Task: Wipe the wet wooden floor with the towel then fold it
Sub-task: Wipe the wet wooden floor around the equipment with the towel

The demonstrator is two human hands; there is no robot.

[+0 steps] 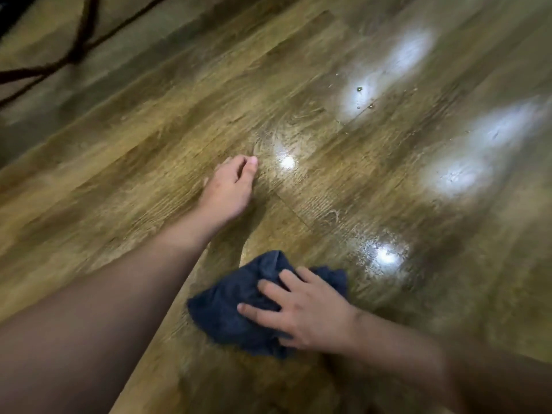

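Observation:
A crumpled dark blue towel lies bunched on the wooden floor at lower centre. My right hand presses down on it with spread, mostly straight fingers. My left hand reaches ahead on a stretched arm, its fingers loosely curled with the tips at the floor, holding nothing. Wet streaks and small droplets shine on the planks ahead and to the right of the towel.
Dark cables snake across the floor at the upper left. Bright light reflections sit on the damp planks at the right. The rest of the view is bare plank flooring.

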